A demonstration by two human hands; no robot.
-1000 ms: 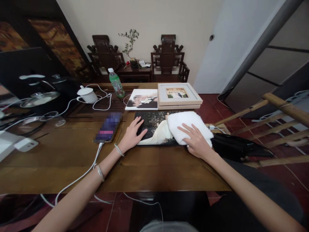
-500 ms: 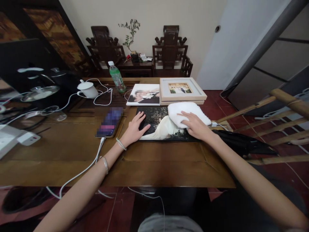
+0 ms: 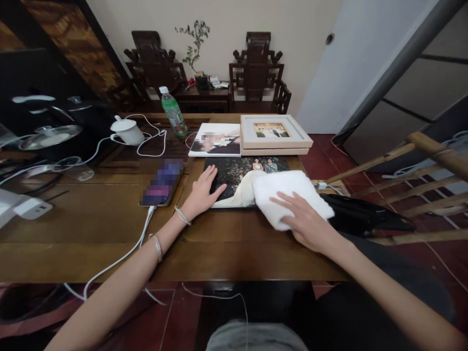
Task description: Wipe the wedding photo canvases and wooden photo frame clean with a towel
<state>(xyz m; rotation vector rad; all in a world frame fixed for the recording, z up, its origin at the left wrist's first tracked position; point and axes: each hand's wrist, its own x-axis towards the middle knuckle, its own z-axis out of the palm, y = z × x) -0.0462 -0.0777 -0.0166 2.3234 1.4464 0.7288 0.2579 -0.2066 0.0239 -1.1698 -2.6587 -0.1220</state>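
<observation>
While stretching both arms over a brown wooden table [image 3: 234, 258], has at far left a white power strip [image 3: 16, 207], near a dark pot [image 3: 69, 150] with a glass lid and a clear plastic cup [image 3: 75, 169]; farther along, has a white lidded cup [image 3: 127, 132] standing upright beside loose cable loops; next, has a phone [image 3: 163, 180] flat on the wood, with a charging cable [image 3: 151, 211] running to its near end and its screen blurred out; beyond it, has a green-labelled bottle [image 3: 173, 113] with a white cap; rests the left hand [image 3: 202, 192] palm down on the left end of a dark photo print [image 3: 234, 178], fully unclosed, with thumb spread apart from fingers and with bracelets [image 3: 183, 215] at wrist and forearm; has the print flat on the table, just in front of a white-edged photo panel [image 3: 215, 139] and, to its right, a pale picture frame [image 3: 274, 130] stacked on another; lays the right hand [image 3: 310, 219] on a white cloth [image 3: 288, 183], covering the print's right part and overhanging its near edge; spreads fingers over the fabric's top, but cannot tell whether clamped on it; at far right, has a black object [image 3: 365, 214], too unclear to name, near wooden chair rails [image 3: 413, 151].
</observation>
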